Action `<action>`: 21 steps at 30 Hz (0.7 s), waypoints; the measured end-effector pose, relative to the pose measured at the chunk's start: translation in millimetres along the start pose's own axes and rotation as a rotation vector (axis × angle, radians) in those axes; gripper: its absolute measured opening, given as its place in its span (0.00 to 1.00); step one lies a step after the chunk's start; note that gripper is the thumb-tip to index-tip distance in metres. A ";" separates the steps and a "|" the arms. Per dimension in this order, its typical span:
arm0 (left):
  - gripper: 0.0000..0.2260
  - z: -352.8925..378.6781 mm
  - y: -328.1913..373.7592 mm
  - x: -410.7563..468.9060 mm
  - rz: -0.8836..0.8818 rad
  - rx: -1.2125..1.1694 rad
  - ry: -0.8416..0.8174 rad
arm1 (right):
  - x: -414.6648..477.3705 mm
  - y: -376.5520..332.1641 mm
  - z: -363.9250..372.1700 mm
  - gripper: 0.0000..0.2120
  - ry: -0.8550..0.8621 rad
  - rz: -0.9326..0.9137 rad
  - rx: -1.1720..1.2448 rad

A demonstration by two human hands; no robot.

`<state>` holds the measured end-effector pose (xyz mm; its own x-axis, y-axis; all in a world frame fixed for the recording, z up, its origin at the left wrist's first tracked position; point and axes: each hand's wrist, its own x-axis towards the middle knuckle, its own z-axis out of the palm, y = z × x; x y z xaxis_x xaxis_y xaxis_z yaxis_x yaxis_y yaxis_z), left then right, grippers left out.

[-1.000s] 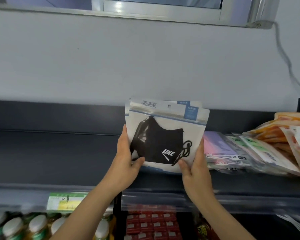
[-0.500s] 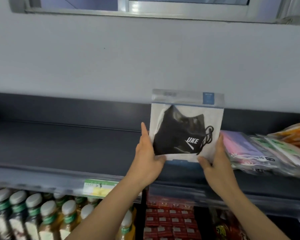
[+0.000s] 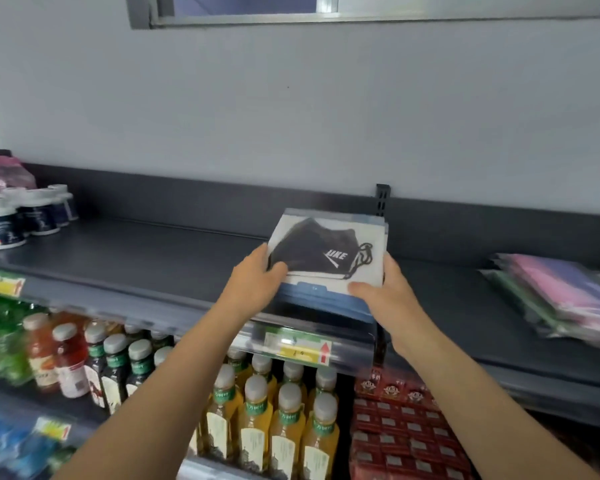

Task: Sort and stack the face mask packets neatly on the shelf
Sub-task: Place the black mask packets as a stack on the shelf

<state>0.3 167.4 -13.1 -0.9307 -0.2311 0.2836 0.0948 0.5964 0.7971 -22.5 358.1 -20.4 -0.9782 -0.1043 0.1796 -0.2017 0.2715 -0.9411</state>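
Note:
A small stack of white packets with a black face mask showing on top [image 3: 329, 252] is tilted nearly flat, low over the dark shelf [image 3: 160, 258]. My left hand [image 3: 253, 284] grips its left edge, thumb on top. My right hand [image 3: 385, 292] grips the right front corner, thumb on the packet's lower edge. Another pile of pink, purple and green mask packets [image 3: 555, 292] lies flat on the same shelf at the far right, apart from my hands.
White-capped jars [image 3: 21, 216] and a pink bag [image 3: 0, 168] stand at the shelf's left end. An upright slotted post [image 3: 382, 199] rises behind the held packets. Below are bottled drinks [image 3: 264, 420], red boxes [image 3: 402, 431] and price labels [image 3: 298, 348].
The packets went from upright, facing me, to tilted almost flat and lower over the shelf. The view swung left, so the coloured pile now sits farther right.

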 end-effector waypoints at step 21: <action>0.18 -0.6 -22.0 17.0 -0.085 0.317 -0.202 | 20.0 -1.3 7.5 0.25 -0.093 0.395 0.202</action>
<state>-17.4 149.9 -25.4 -0.9843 -0.1530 0.0880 -0.0702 0.7970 0.5999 -41.4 348.4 -17.7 -0.9677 -0.1182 -0.2227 0.2092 0.1167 -0.9709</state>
